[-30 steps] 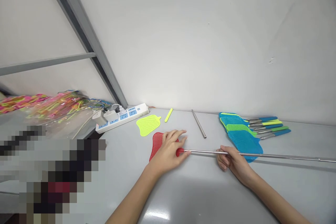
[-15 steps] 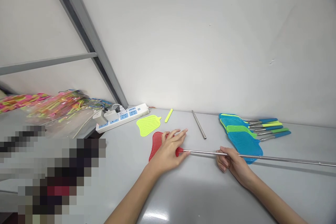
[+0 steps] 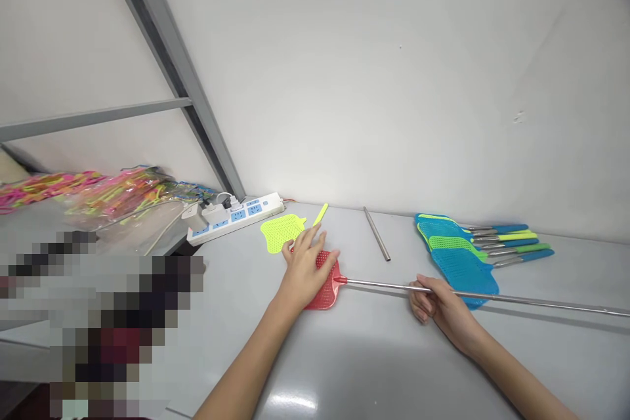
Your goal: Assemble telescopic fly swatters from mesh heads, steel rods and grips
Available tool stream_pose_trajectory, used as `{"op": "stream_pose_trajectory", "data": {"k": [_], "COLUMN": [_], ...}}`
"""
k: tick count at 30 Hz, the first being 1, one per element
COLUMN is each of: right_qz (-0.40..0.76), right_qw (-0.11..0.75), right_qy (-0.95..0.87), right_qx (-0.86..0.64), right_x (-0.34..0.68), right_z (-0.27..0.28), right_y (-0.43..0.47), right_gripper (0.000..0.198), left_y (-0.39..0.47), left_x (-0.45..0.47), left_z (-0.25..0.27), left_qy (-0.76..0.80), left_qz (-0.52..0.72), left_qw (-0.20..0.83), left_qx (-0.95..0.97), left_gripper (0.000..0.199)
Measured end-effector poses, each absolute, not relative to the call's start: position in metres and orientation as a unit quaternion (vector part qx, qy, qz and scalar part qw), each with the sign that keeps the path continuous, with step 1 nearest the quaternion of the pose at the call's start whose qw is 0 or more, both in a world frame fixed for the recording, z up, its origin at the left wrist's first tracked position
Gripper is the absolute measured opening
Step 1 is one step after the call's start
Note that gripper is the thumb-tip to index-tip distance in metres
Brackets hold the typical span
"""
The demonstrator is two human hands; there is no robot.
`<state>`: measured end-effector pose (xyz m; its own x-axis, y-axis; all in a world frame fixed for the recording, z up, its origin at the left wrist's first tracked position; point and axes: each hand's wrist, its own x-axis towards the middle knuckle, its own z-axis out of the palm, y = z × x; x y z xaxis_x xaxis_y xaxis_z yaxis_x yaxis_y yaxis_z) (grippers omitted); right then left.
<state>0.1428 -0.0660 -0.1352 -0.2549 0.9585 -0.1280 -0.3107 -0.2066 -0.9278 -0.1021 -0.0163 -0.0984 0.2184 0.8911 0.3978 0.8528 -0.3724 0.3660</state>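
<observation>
A red fly swatter point(image 3: 329, 294) with a long extended metal rod lies across the middle of the table, its rod running past the right edge of view. My right hand point(image 3: 436, 302) is closed around that rod with thumb on top. Over the red perforated head is my left hand point(image 3: 306, 269), fingers spread; it covers part of the head, and I cannot tell whether it touches it. Just beyond are a yellow swatter head point(image 3: 281, 233) and a yellow handle piece point(image 3: 321, 214). A loose metal tube point(image 3: 377, 234) lies farther right.
Several blue and green fly swatters point(image 3: 465, 269) are stacked at the right near the wall. A white power strip point(image 3: 236, 218) with plugs sits at the back left. Bagged colourful items point(image 3: 128, 193) lie on the left, and a grey metal post point(image 3: 189, 88) stands there.
My left hand has shifted up and left off the neck of the red swatter, uncovering more of its head. My right hand keeps its hold on the rod. The view has turned slightly.
</observation>
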Motion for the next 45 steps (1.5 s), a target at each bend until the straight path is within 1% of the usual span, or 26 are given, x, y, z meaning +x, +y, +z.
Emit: {"op": "stream_pose_trajectory", "data": {"k": [4, 11, 17, 20, 23, 29, 33, 39, 45], "right_qz": [0.673, 0.658, 0.655, 0.658, 0.666, 0.68, 0.683, 0.675, 0.68], "right_qw": [0.475, 0.508, 0.512, 0.513, 0.511, 0.507, 0.488, 0.49, 0.493], "right_qy": [-0.414, -0.387, -0.385, -0.38, -0.371, -0.365, -0.389, -0.392, -0.384], "right_qx": [-0.387, -0.399, -0.401, -0.399, -0.397, -0.384, -0.379, -0.388, -0.384], "right_x": [0.143, 0.142, 0.14, 0.14, 0.141, 0.142, 0.143, 0.146, 0.146], "right_z": [-0.135, -0.132, -0.13, -0.13, -0.129, -0.125, -0.123, -0.122, -0.123], "right_y": [-0.066, -0.066, -0.065, -0.065, -0.064, -0.065, -0.066, -0.065, -0.064], "right_gripper": [0.044, 0.044, 0.044, 0.044, 0.045, 0.044, 0.045, 0.046, 0.046], "left_y": [-0.011, -0.007, -0.004, -0.001, 0.0, -0.003, -0.003, -0.003, -0.004], "left_x": [-0.106, -0.109, -0.112, -0.115, -0.119, -0.124, -0.123, -0.118, -0.116], "left_z": [-0.102, -0.103, -0.101, -0.1, -0.099, -0.09, -0.088, -0.092, -0.094], "left_qy": [0.602, 0.631, 0.635, 0.65, 0.635, 0.576, 0.56, 0.558, 0.561], "left_qz": [0.305, 0.355, 0.429, 0.434, 0.42, 0.394, 0.418, 0.43, 0.437], "left_qw": [0.042, 0.089, 0.2, 0.269, 0.311, 0.342, 0.356, 0.389, 0.367], "left_qx": [0.737, 0.683, 0.611, 0.563, 0.568, 0.63, 0.62, 0.593, 0.6], "left_gripper": [0.036, 0.042, 0.042, 0.042, 0.036, 0.031, 0.03, 0.031, 0.03]}}
